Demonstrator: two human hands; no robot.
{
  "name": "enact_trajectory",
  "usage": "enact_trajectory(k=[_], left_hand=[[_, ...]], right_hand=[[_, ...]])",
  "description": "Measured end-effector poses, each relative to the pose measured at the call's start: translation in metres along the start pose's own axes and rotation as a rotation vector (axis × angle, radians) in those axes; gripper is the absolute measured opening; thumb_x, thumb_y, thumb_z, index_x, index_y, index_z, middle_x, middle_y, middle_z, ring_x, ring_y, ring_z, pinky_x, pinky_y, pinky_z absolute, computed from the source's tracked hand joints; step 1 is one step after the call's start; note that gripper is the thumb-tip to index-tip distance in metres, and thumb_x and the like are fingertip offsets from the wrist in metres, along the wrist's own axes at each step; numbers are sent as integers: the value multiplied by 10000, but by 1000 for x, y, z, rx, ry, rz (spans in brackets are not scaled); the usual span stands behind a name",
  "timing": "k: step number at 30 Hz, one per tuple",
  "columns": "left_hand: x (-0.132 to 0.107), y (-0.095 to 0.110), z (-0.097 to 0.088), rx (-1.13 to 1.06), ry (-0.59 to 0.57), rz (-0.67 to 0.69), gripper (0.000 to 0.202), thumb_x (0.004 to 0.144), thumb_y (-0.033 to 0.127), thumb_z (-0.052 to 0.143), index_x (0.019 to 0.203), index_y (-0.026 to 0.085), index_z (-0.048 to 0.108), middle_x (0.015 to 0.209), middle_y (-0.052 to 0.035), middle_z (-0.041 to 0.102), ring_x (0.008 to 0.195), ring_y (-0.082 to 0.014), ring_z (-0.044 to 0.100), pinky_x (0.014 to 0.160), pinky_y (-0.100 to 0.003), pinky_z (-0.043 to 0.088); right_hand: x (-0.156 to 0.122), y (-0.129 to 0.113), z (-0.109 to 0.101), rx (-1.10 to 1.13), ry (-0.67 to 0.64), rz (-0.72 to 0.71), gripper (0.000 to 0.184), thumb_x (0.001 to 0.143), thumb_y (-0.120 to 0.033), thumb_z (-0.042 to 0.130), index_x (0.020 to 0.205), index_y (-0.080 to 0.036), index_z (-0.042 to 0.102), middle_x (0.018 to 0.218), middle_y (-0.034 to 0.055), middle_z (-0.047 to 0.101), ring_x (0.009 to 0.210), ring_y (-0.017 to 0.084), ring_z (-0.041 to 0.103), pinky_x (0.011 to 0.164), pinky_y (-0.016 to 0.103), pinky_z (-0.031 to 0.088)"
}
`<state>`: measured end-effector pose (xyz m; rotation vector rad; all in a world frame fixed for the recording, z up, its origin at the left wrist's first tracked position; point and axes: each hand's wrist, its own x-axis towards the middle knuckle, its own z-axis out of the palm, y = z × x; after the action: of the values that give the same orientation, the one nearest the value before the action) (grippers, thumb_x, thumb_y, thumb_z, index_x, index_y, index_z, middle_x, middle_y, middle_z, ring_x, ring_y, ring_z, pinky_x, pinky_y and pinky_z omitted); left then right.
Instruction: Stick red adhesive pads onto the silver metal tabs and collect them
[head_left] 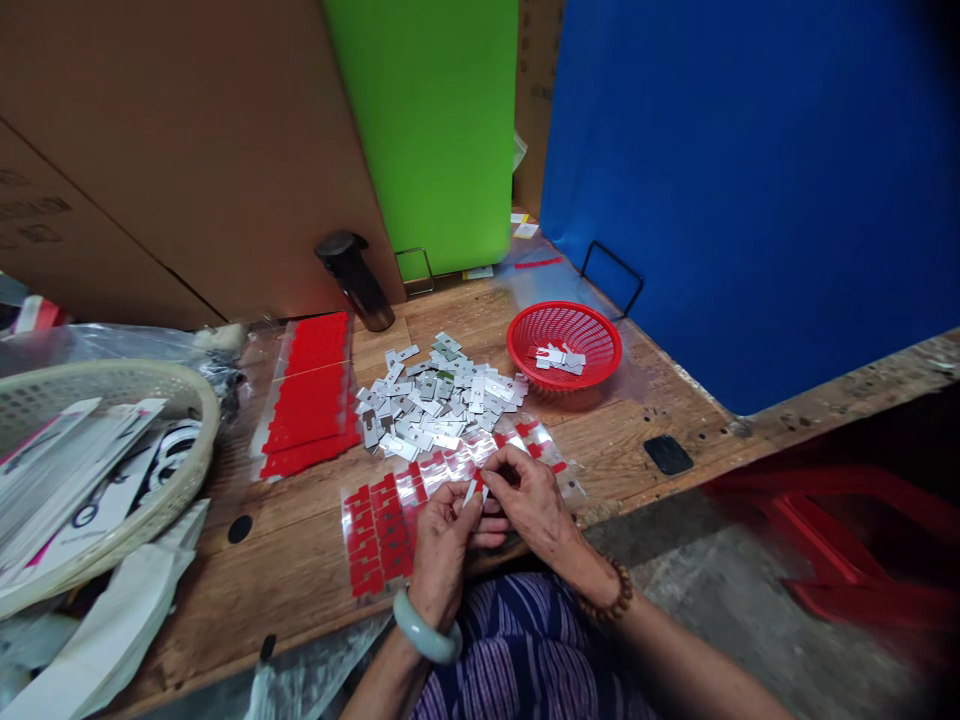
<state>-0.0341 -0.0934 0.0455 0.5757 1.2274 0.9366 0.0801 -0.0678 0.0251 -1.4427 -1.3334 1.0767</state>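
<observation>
Between thumb and fingers of my left hand (446, 535) is a small metal plate (472, 492), with a bit of red on its face. My right hand (536, 500) pinches at the red piece (481, 482) on the plate's upper end; the fingertips partly hide it. Beneath both hands lies a clear sheet of red die-cut stickers (379, 540), with gaps toward its right part. Just beyond it is a loose heap of silvery metal plates (435, 400). A red plastic basket (564, 345) behind my right hand holds several plates, some with red on them.
A stack of red sticker sheets (311, 385) lies left of the heap, near a dark bottle (355, 282). A cream basket (206, 420) of printed cards stands far left. Green (442, 130) and blue (750, 200) boards rise behind. A red stool (832, 540) stands at the right.
</observation>
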Motion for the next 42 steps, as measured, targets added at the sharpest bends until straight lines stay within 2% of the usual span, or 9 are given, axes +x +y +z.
enact_trajectory(k=[8,13,16,21,26,30,35,38,42], left_hand=[[-1,0,-1,-8,-25,19,356,674,346,714,880,140,509,721,-63,701,572,-167,680,530,-234,533],[-2,1,-3,-16,-40,-16,328,678,321,717,868,129,530,734,-72,703,560,-147,670,537,-223,531],[-3,3,-2,-33,-36,-59,328,665,307,730,863,126,543,716,-71,701,534,-131,656,512,-202,519],[-3,5,-1,-42,-31,-89,346,634,301,753,860,115,569,724,-70,696,534,-126,651,499,-194,514],[-6,3,0,-14,-51,-85,331,658,322,733,848,114,561,743,-78,689,535,-126,648,508,-206,519],[-9,2,0,33,-69,-55,306,676,336,713,832,114,571,739,-74,683,531,-125,643,515,-212,513],[-14,4,0,89,-150,-30,279,689,329,697,830,119,581,694,-47,665,482,-104,608,480,-197,487],[-16,6,-1,104,-177,-21,247,711,309,674,816,107,578,683,-45,654,463,-93,591,458,-184,472],[-18,6,-4,90,-188,-35,225,721,296,659,789,104,563,677,-50,652,433,-83,574,418,-168,441]], right_hand=[[2,0,-2,147,-38,86,51,715,-226,558,705,-182,534,624,-33,553,551,105,508,524,221,404],[6,1,-5,314,-105,178,235,659,-245,610,846,-200,477,597,-62,544,508,98,502,474,205,399],[6,3,-8,322,-106,141,149,737,-301,565,824,-188,521,593,-48,534,509,96,504,488,211,417],[3,5,-16,292,-121,101,290,846,-421,459,896,-168,592,679,-1,589,577,114,559,541,229,451],[2,0,-20,280,-244,147,307,815,-447,515,792,-154,605,575,-28,536,520,100,504,498,207,396],[3,-4,-19,388,-304,221,254,720,-399,634,710,-151,580,576,-43,526,476,71,459,461,186,358],[1,-2,-23,596,-388,351,316,638,-396,713,607,-147,522,509,-55,502,419,53,431,421,171,309],[-2,-1,-27,641,-418,337,336,685,-440,687,637,-134,558,545,-34,548,441,54,464,450,171,345],[-9,-3,-35,663,-485,301,373,811,-490,546,763,-127,616,629,-5,599,526,69,539,533,183,406]])
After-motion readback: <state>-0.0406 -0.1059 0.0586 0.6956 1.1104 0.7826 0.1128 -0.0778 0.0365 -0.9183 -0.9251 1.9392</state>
